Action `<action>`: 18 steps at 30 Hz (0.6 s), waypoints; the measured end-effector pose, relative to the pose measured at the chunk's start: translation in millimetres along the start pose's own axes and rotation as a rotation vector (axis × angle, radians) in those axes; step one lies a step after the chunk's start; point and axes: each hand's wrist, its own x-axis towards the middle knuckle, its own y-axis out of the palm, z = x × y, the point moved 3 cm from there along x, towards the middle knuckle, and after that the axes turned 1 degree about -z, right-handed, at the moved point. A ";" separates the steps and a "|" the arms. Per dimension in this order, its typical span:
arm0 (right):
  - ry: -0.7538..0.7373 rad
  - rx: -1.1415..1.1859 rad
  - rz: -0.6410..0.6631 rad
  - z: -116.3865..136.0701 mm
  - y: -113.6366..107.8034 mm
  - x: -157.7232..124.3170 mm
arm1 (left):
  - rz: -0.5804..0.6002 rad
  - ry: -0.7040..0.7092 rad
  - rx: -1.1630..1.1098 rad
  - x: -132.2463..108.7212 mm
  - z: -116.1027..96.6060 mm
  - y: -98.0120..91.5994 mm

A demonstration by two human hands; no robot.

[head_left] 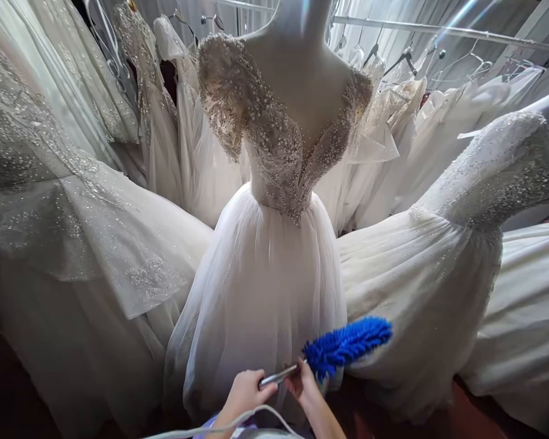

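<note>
A blue fluffy duster (346, 346) with a silver metal handle (278, 376) lies low in front of me, its head against the white tulle skirt. My left hand (244, 395) is closed round the end of the handle. My right hand (304, 383) grips the handle just below the blue head. Straight ahead stands a white mannequin wearing a wedding dress (265, 268) with a beaded bodice (281, 158) and full skirt.
More white gowns crowd both sides: a glittery one (73, 207) at left, another beaded dress on a form (476, 201) at right. Further dresses hang on hangers from a rail (439, 29) behind. A white cord (229, 424) crosses the bottom edge. Dark red floor shows at the lower right.
</note>
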 end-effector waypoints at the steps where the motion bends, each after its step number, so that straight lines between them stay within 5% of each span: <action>1: -0.019 -0.003 0.002 16.2 16.9 -2.6 | -0.057 0.016 -0.055 3.7 -4.7 -13.7; 5: -0.225 -0.021 0.092 56.0 92.7 -26.2 | -0.207 0.028 -0.252 10.1 0.3 -58.5; 8: -0.430 -0.090 0.209 49.3 150.3 -54.5 | -0.178 -0.018 -0.309 5.9 33.3 -76.9; 12: -0.345 -0.056 0.131 -5.8 191.1 -64.2 | -0.090 -0.083 -0.245 -9.7 99.3 -90.1; 18: 0.009 0.162 0.200 -114.7 177.8 -42.0 | 0.139 -0.120 -0.069 -38.9 180.9 -89.9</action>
